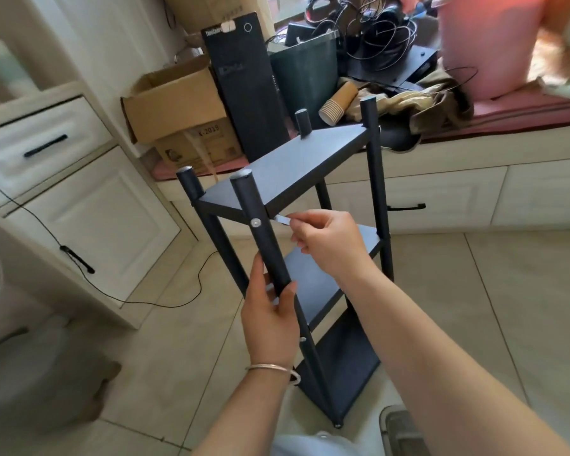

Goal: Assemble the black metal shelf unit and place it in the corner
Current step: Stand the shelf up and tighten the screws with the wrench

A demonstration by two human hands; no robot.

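Here, left hand (270,319) grips shelf unit (297,179) post; right hand (326,240) pinches a tool (283,219).

the shelf unit (297,179) stands on the floor (474,307) before the window bench (524,126). left behind it sits a cardboard box (175,100), with a computer tower (244,87) to its right. paper cups (338,102) lie on the bench.

Matt black metal on the shelf unit (297,166), smooth along the posts, with a bright silvery screw head (255,222) on the near post. Brown corrugated cardboard for the open box (175,103). Ribbed brown paper on the stacked cups (338,102). Glossy pale tile across the floor (474,307). Thin polished metal for the bangle (270,367).
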